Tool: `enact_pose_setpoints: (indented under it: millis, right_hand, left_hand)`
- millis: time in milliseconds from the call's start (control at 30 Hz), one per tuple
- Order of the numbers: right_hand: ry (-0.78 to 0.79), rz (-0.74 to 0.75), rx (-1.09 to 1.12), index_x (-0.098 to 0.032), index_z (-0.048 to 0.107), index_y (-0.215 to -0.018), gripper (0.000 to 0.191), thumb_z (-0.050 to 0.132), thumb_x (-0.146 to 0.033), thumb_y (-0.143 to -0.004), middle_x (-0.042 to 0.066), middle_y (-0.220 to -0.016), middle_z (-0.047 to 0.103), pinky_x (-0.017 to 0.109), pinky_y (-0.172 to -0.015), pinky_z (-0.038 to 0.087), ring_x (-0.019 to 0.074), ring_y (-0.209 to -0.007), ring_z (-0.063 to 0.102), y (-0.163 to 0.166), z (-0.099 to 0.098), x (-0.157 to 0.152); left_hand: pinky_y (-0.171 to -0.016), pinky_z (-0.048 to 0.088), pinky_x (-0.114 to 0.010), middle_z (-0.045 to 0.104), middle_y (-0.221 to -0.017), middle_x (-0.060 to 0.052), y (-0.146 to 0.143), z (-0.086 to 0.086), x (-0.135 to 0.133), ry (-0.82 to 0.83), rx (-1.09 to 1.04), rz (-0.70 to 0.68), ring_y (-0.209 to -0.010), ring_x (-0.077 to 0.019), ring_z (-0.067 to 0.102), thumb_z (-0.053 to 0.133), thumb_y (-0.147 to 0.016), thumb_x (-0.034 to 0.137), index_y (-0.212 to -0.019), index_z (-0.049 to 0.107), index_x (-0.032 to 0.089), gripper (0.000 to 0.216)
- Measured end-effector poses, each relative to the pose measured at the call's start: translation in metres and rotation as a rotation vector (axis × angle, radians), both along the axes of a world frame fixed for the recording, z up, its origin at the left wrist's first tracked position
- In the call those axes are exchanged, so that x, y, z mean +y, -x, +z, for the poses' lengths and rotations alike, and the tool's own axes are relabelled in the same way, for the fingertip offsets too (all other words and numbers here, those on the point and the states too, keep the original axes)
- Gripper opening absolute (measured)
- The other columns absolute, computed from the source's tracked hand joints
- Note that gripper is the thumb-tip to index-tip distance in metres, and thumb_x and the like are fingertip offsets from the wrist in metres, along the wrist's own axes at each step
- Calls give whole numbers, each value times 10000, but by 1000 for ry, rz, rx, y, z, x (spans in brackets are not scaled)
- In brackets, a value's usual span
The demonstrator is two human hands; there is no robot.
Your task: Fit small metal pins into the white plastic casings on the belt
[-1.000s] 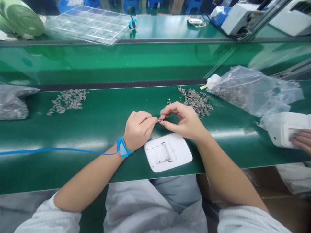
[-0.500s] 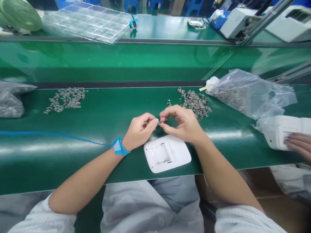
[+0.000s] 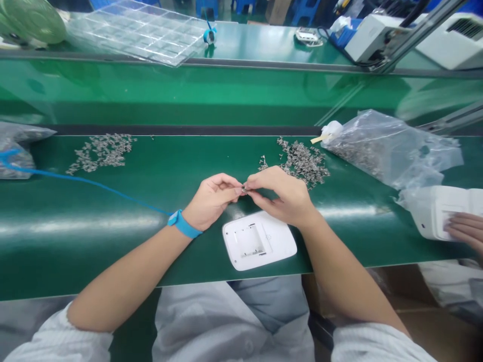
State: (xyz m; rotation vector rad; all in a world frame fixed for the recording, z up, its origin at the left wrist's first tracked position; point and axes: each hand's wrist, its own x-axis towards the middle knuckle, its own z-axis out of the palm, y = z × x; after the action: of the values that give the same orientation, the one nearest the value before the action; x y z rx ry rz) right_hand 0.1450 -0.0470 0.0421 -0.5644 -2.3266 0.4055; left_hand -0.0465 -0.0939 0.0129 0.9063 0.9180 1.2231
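Note:
My left hand [image 3: 211,200] and my right hand [image 3: 282,195] meet fingertip to fingertip above the green bench, both pinching a tiny metal part [image 3: 244,189]. A blue wrist strap [image 3: 181,224] circles my left wrist, its blue cord [image 3: 75,179] running off to the left. Just below my hands lies a white plastic housing [image 3: 258,240] with an open rectangular recess, near the bench's front edge. A heap of small metal parts [image 3: 303,162] lies right behind my right hand.
A second heap of metal parts [image 3: 101,151] lies at the left, with a clear bag of parts [image 3: 388,146] at the right and another bag [image 3: 17,148] at far left. Another person's hand [image 3: 465,228] rests on a white housing [image 3: 437,210]. Clear trays [image 3: 139,31] and machines [image 3: 381,30] stand behind.
My hands stay pinched together on the small part with slight finger shifts. The blue cord has swung upward at the left. The view has tilted a little.

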Motion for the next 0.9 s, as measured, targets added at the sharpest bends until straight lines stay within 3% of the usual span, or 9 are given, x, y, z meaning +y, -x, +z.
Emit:
enact_pose_setpoints:
  millis: [167,233,300,367,467,533,600,733,900]
  right_hand:
    - [356,-28,151,-265,563,-1054,243,652,-144,-864,3,-920,698,334,-775,558,159,-842,672,0,1,-4]
    - [554,25,224,-256,547,-1075,278,669,-141,-853,-2,-904,667,309,-750,553,142,-826,655,0,1,-4]
    - [662,75,266,-252,541,-1079,298,679,-132,-844,-4,-905,653,298,-743,545,135,-827,646,0,1,-4]
    - [669,92,270,-253,541,-1081,312,681,-120,-835,-6,-906,651,300,-750,540,134,-834,643,-1,0,-4]
    - [562,75,248,-261,539,-1084,318,664,-113,-832,-7,-901,653,319,-764,543,143,-834,644,-1,-2,-4]
    - [446,49,224,-270,535,-1084,314,645,-116,-833,-6,-896,655,338,-770,552,153,-827,647,-2,-3,-5]
    - [314,14,185,-277,533,-1073,309,625,-111,-829,-5,-897,664,340,-765,560,159,-815,655,-2,-3,-6]
    - [70,-5,57,-277,535,-1015,271,601,-94,-826,-11,-872,689,316,-728,542,160,-796,667,0,1,-7]
    - [-16,33,-23,-272,540,-964,206,563,-97,-860,-9,-839,692,329,-740,529,169,-780,654,2,4,-6]
  left_hand:
    - [-746,524,-321,746,-857,-41,12,10,0,-793,819,186,-809,-153,684,609,-931,210,-866,697,205,110]
    - [-691,488,-329,752,-861,-48,15,12,-2,-1128,986,163,-767,-157,678,584,-939,163,-924,687,207,113]
    - [-641,452,-324,748,-856,-46,15,12,-4,-1300,1024,147,-725,-151,662,578,-927,120,-965,668,205,129]
    - [-656,458,-315,737,-864,-40,12,10,-6,-1225,1001,173,-731,-146,653,592,-915,134,-995,650,207,123]
    - [-636,481,-281,699,-822,-34,6,8,-7,-722,757,175,-670,-122,611,589,-948,317,-1032,612,189,156]
    - [-542,448,-248,674,-736,-34,4,10,-6,-341,523,11,-561,-97,551,486,-991,486,-977,602,162,345]
    - [-478,398,-226,661,-659,-34,4,14,-4,-84,359,-194,-478,-76,493,426,-987,599,-894,600,149,491]
    - [-422,327,-204,670,-614,-44,3,20,-2,82,201,-343,-412,-51,440,522,-910,689,-813,589,144,557]
    - [-432,350,-183,680,-636,-30,5,21,-3,92,135,-403,-432,-35,455,677,-870,548,-772,586,142,427]
